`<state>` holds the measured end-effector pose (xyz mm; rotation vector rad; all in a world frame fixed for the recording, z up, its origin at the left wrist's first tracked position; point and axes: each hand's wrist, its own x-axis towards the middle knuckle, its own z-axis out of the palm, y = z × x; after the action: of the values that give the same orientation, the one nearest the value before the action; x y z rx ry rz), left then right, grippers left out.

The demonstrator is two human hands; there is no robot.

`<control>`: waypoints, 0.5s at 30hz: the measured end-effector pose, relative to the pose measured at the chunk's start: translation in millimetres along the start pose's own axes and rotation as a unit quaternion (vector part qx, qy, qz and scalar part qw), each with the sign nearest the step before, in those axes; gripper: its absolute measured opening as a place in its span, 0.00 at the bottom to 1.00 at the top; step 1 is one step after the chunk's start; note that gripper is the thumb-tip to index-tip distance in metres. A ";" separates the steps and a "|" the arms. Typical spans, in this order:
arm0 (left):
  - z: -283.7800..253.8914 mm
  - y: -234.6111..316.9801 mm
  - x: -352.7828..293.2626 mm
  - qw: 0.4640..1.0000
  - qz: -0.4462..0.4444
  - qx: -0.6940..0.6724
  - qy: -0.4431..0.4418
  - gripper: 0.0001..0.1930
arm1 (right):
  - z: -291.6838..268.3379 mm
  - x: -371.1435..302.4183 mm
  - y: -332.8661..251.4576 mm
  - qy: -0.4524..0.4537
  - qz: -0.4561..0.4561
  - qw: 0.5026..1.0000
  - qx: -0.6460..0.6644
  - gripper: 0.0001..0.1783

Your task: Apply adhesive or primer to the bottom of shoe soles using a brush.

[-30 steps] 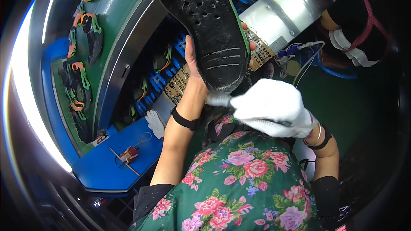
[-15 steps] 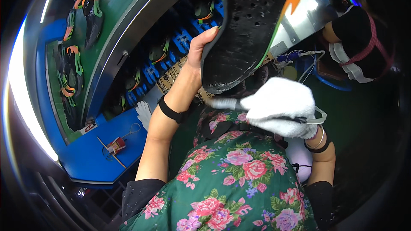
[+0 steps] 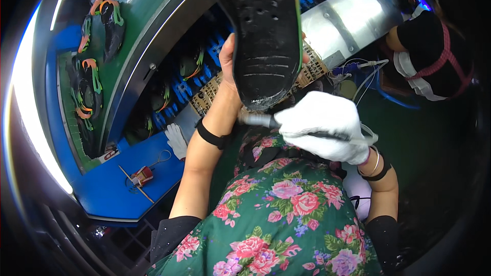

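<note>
My bare left hand (image 3: 228, 67) grips a black shoe sole (image 3: 266, 41) from beneath, the thumb at its left edge and fingertips showing at the right. The sole has small holes, orange and green edging, and a whitish wet-looking patch at its near end. My right hand (image 3: 322, 125), in a white knit glove, is closed around a brush (image 3: 261, 120) with a dark handle. The brush's blurred tip points left, just below the sole's near end; I cannot tell whether they touch. A pale tube loops from behind the glove.
Several black, orange and green shoe parts (image 3: 113, 28) lie on the green belt (image 3: 148, 0) at left. Blue racks (image 3: 179, 88) run behind the sole. A blue table (image 3: 110, 189) bears a small red item (image 3: 143, 176) and a white glove (image 3: 176, 140). Another person (image 3: 427, 46) is at right.
The sole has shifted left and turned more upright, with fingertips now showing at its right edge. My right hand has moved slightly left with the brush.
</note>
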<state>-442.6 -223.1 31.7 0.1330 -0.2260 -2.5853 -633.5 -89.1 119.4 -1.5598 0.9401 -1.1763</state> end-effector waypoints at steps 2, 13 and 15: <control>19.3 -8.4 9.9 0.991 0.030 -0.122 -0.038 0.57 | -3.7 -3.6 5.9 0.054 0.042 0.994 0.085 0.10; 13.7 -11.8 25.6 0.993 0.054 -0.101 0.015 0.55 | -8.5 3.3 -5.8 0.136 0.116 0.974 0.136 0.10; 11.4 -14.2 22.4 0.996 0.044 -0.081 0.016 0.51 | -11.9 7.9 -2.4 0.162 0.085 0.983 -0.021 0.10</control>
<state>-470.5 -221.3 39.1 0.1033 -0.0096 -2.4990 -643.0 -98.5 124.9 -1.3116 1.2906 -1.3167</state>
